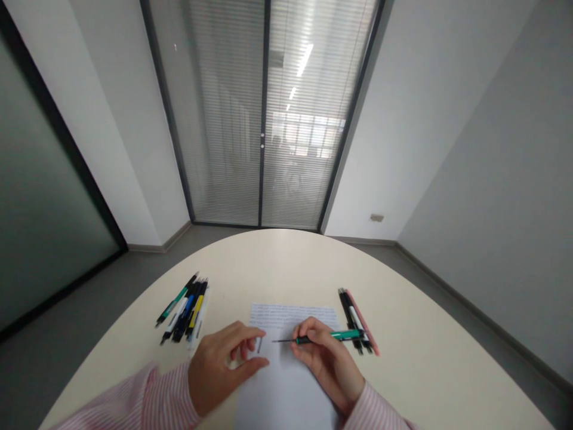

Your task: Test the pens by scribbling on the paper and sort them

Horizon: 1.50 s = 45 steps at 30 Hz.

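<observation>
My right hand (324, 355) grips a green and black pen (347, 335), held nearly level above the paper. From the pen's left end sticks a thin dark refill (283, 341), with no tip cover around it. Facing it, my left hand (226, 358) has thumb and index finger spread apart, its other fingers curled. By the left index fingertip is a small narrow greyish piece (259, 344); whether it touches the finger or lies on the paper I cannot tell. Beneath both hands lies a white sheet of paper (286, 400) with lines of writing across its top.
On the left of the round cream table (286, 263) lies a bunch of several pens (185, 310), green, blue, yellow, black and white. A smaller group of black, white and red pens (358, 319) lies to the right. Beyond stand glass panels with blinds (233, 149).
</observation>
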### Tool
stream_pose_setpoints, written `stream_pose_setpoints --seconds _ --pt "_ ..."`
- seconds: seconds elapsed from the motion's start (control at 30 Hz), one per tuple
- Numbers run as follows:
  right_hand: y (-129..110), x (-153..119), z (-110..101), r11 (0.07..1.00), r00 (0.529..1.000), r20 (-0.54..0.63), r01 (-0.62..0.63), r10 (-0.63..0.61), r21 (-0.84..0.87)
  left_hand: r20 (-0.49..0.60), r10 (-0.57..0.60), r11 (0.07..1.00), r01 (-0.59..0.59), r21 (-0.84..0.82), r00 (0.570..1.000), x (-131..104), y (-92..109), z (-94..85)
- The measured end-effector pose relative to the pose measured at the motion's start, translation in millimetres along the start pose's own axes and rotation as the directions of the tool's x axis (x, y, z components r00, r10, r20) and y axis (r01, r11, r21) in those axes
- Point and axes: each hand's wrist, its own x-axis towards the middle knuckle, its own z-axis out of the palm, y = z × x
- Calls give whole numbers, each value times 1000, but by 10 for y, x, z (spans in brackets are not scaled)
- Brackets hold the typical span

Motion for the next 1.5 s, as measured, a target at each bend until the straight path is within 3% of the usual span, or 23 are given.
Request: stream_pose_setpoints --seconds 0.1,0.2,0.3,0.4,0.47,0.53,0.57,0.63,0.7,0.8,0.93,1.1,1.33,1.5 --pt "16 -19 30 996 992 89 -88 91 -28 -11 54 996 -55 -76 998 32 53 -16" --pt "16 -41 61 991 987 105 -111 118 -70 -7 83 992 -83 -96 997 35 82 0" --pt "2 -46 73 992 992 62 -103 108 -71 -57 13 994 -19 -109 998 34 75 -18" --pt "-4 -24 43 998 999 -17 -47 47 -29 -178 -97 980 62 -190 979 51 42 -86" --pt "-1 -1 8 1000 997 -79 11 -11 0 -274 -126 970 60 -236 954 66 29 -141" --pt "3 18 -22 998 989 -137 62 -58 22 -337 -76 979 6 -204 938 73 37 -186" --pt "4 24 -32 997 984 -164 78 -72 29 -323 1 986 -55 -158 946 69 48 -201" --pt "9 29 -41 996 973 -218 87 -77 36 -192 236 968 -248 -41 953 41 71 -203" --pt "15 27 -41 997 963 -259 79 -70 25 -22 458 888 -456 66 889 -11 90 -168" --pt "27 22 -44 996 952 -293 89 -86 -5 91 604 772 -609 182 792 -95 103 -72" --pt "25 31 -68 991 959 -263 124 -105 56 210 630 710 -664 237 748 -124 96 19" --pt "23 58 -88 985 967 -228 143 -117 102 239 684 667 -724 176 689 -67 48 33" --pt "56 65 -67 981 924 -336 193 -181 4 265 665 696 -708 119 698 -58 19 42" --pt "56 38 -72 967 915 -326 191 -237 -166 296 646 711 -696 101 703 -42 30 29"
